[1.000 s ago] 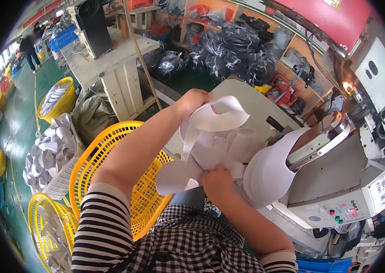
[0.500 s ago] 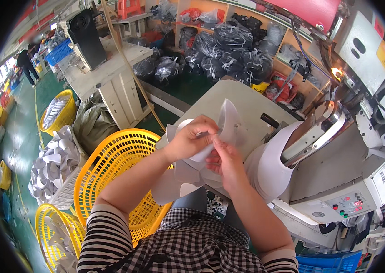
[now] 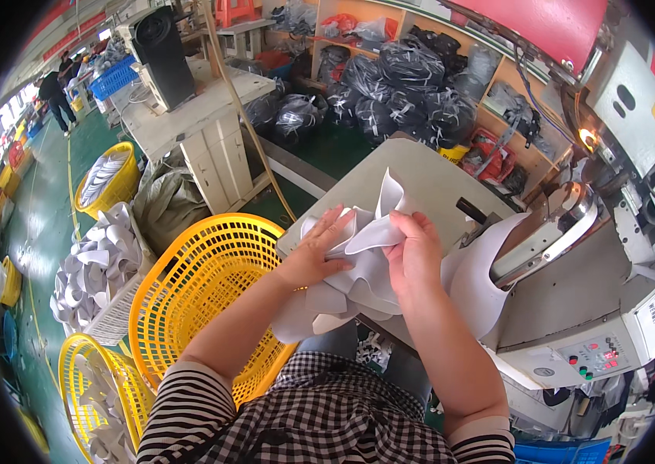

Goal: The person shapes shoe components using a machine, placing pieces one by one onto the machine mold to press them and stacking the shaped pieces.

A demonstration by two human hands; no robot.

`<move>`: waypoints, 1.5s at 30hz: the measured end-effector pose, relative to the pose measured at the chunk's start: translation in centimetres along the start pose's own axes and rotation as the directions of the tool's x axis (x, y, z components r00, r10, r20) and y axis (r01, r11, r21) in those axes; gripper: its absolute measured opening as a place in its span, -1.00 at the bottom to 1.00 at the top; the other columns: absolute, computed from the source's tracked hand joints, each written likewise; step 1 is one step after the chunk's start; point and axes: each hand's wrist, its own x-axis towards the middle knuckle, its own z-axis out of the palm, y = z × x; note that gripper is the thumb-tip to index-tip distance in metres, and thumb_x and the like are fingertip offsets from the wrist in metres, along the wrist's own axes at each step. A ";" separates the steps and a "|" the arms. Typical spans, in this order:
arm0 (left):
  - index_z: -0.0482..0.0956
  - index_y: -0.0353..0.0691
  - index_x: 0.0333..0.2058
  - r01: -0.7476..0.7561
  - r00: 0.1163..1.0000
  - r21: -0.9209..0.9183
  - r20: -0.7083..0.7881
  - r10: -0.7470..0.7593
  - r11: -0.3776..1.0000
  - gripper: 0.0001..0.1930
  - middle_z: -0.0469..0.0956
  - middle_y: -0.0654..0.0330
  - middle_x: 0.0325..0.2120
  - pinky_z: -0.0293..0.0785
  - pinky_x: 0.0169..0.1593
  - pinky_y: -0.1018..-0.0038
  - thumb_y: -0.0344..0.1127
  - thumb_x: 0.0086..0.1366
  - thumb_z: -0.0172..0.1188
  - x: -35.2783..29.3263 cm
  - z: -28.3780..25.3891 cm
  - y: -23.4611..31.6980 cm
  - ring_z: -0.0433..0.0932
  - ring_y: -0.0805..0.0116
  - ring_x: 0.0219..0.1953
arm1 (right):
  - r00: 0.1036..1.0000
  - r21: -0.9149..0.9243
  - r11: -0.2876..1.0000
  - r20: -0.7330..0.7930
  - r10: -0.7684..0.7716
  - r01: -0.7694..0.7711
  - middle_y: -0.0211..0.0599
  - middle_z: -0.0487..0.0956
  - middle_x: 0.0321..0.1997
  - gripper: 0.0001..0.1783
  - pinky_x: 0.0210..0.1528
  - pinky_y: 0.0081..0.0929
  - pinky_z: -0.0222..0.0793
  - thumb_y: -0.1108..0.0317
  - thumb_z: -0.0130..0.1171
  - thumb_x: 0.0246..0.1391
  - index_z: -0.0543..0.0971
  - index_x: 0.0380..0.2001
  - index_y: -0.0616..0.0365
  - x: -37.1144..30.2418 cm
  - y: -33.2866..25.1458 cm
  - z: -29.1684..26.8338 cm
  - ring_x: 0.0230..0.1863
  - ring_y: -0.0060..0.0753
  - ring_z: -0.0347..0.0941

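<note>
A bunch of thin, white curved pieces of sheet material (image 3: 366, 280) lies on the near part of the grey worktop (image 3: 397, 164), some hanging over its front edge. My left hand (image 3: 313, 254) rests on these pieces with its fingers stretched out and its thumb apart. Between the thumb and fingers of my right hand (image 3: 418, 251) is the edge of one white curved piece (image 3: 374, 236), which stands up with a pointed end. At the right, more white sheet pieces (image 3: 476, 282) hang in a curve beside the metal arm of the machine (image 3: 548, 236).
An empty yellow plastic basket (image 3: 141, 309) stands left of my legs, with a smaller yellow basket (image 3: 72, 371) in front of it. White pieces fill a crate (image 3: 114, 321). A lit lamp (image 3: 589, 139) glows on the machine. Black bags (image 3: 412, 62) are piled at the back.
My hands have moved apart from their pinch together. The left has opened onto the bunch; the right has shifted right, holding a piece's edge. The view has turned slightly.
</note>
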 end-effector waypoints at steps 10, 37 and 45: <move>0.11 -0.09 0.15 0.082 0.991 -0.005 0.111 -0.081 0.997 -0.17 0.12 -0.02 0.14 0.02 0.22 0.35 -0.19 -0.11 0.33 1.4 -1.5 -2.7 0.05 0.09 0.21 | 0.789 -0.252 0.849 0.553 -0.269 0.465 -0.36 0.42 -0.34 -0.56 -0.37 -0.61 0.34 0.47 0.11 -0.25 0.32 -0.19 0.14 -8.4 -11.7 7.2 -0.39 -0.54 0.38; 0.49 -0.23 -0.35 0.277 0.901 -0.801 0.409 0.146 0.531 -0.79 0.48 0.31 -0.46 0.25 -0.17 0.62 -0.24 0.09 0.19 10.0 -2.0 23.5 0.40 0.56 -0.33 | 0.917 -0.148 0.954 0.347 -0.197 0.261 -0.40 0.54 -0.40 -0.75 -0.22 -0.59 0.34 0.39 0.28 -0.15 0.51 -0.35 0.22 -9.0 -17.7 -10.6 -0.35 -0.56 0.44; 0.41 -0.16 -0.49 0.150 0.967 -0.920 0.213 0.142 0.363 -0.93 0.43 0.31 -0.56 0.28 -0.36 0.65 -0.38 0.04 0.13 14.9 -1.5 23.9 0.40 0.57 -0.48 | 0.822 -0.172 0.813 0.261 -0.506 0.556 -0.40 0.53 -0.49 -0.88 -0.37 -0.71 0.28 0.41 0.24 -0.14 0.49 -0.50 0.15 -4.1 -20.0 -9.2 -0.47 -0.63 0.41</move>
